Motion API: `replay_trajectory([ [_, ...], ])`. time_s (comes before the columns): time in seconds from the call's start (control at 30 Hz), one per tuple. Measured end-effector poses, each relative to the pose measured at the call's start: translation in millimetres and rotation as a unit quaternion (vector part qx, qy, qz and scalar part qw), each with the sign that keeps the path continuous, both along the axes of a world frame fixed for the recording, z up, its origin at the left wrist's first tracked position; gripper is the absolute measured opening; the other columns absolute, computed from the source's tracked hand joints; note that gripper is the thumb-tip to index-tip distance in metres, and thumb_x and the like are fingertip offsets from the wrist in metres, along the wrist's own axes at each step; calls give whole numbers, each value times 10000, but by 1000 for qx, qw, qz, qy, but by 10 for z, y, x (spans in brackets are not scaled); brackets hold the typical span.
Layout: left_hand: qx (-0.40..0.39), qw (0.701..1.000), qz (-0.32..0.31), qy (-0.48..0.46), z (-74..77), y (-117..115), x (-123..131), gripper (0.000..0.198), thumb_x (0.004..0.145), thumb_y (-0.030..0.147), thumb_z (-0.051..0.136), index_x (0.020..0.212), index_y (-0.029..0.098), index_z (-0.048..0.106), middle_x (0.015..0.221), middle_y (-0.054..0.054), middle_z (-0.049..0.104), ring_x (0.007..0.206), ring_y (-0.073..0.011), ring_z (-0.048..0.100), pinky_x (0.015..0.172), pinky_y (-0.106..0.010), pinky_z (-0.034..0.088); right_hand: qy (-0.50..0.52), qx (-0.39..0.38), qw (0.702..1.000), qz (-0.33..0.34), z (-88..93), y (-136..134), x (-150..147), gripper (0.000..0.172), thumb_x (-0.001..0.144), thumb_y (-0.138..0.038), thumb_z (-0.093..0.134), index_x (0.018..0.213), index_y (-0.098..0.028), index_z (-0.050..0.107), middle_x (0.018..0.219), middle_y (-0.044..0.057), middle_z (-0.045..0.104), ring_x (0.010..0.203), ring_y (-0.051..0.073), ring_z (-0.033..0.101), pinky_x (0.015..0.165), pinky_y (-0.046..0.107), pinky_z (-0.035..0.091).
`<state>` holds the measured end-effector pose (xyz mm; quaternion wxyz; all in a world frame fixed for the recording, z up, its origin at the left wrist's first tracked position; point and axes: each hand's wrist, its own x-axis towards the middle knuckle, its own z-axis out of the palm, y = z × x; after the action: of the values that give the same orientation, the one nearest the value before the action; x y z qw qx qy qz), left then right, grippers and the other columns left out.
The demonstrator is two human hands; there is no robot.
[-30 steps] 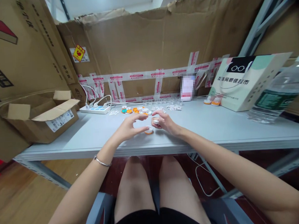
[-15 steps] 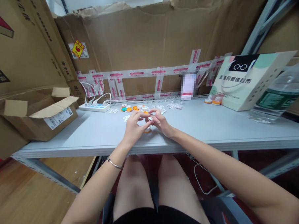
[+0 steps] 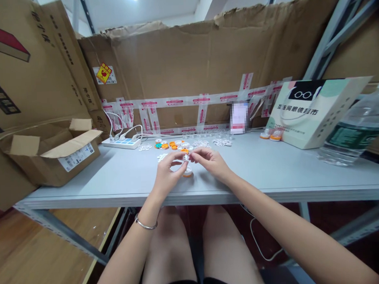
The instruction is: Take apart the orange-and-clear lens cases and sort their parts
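My left hand (image 3: 170, 171) pinches a small white plastic piece (image 3: 186, 157) between thumb and fingers, above the table. Close against it from the right, my right hand (image 3: 211, 161) has its thumb and forefinger together at the edge of that piece; whether it grips the piece or something smaller is hidden. Just below the hands, an orange-and-white round part (image 3: 188, 172) rests on the table. Beyond them lie several orange and white rings (image 3: 177, 145), a teal ring (image 3: 158, 146), and piles of small white pieces (image 3: 200, 144).
A white power strip (image 3: 121, 142) with plugs lies at the back left, beside an open cardboard box (image 3: 65, 164). At the right stand a paper bag (image 3: 304, 120), a large water bottle (image 3: 349, 131) and orange-based clear parts (image 3: 271, 134). A phone (image 3: 239, 118) leans against the cardboard behind.
My right hand has turned and drawn slightly right, its fingertips now at the white piece's edge. The left hand still holds the piece. The whole view has tilted upward a little.
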<state>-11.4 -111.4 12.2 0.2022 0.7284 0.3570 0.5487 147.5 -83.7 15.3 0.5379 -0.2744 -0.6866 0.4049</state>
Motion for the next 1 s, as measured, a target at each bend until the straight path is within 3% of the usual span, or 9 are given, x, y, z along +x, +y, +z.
replay_trajectory([
  [0.13,45,999,13,23,-29,-4,-20,206,797,230,564,992,183,611,973,-47,621,865,-140,602,776,-268,534,8,-28,999,16,-44,-5,0,215,727,-361,608,794,-163,656,707,21,646,672,130,583,669,291,486],
  [0.27,117,990,47,70,-59,17,-23,220,794,198,579,1010,184,615,942,-46,648,810,-139,616,746,-276,536,8,-47,998,37,-58,2,-5,222,710,-329,634,864,-176,683,810,27,686,719,131,610,694,283,497],
  [0.5,224,965,75,114,-72,31,-16,197,820,133,535,994,188,613,931,-64,661,874,-169,612,781,-324,515,26,-90,995,37,-21,-19,-6,214,670,-347,668,780,-168,708,710,15,687,652,126,611,662,283,510],
  [0.77,286,937,119,159,-111,30,-10,208,828,99,503,1001,183,584,912,-64,652,851,-159,607,757,-299,522,24,-100,994,45,16,-14,-29,181,636,-323,696,699,-154,695,686,21,687,654,138,622,677,289,505],
  [1.0,278,925,152,212,-122,14,31,130,844,103,457,908,162,553,765,-44,584,729,-152,544,659,-272,480,-16,-46,999,-14,14,-47,-83,172,663,-292,656,745,-152,712,741,51,706,702,182,640,670,304,499],
])
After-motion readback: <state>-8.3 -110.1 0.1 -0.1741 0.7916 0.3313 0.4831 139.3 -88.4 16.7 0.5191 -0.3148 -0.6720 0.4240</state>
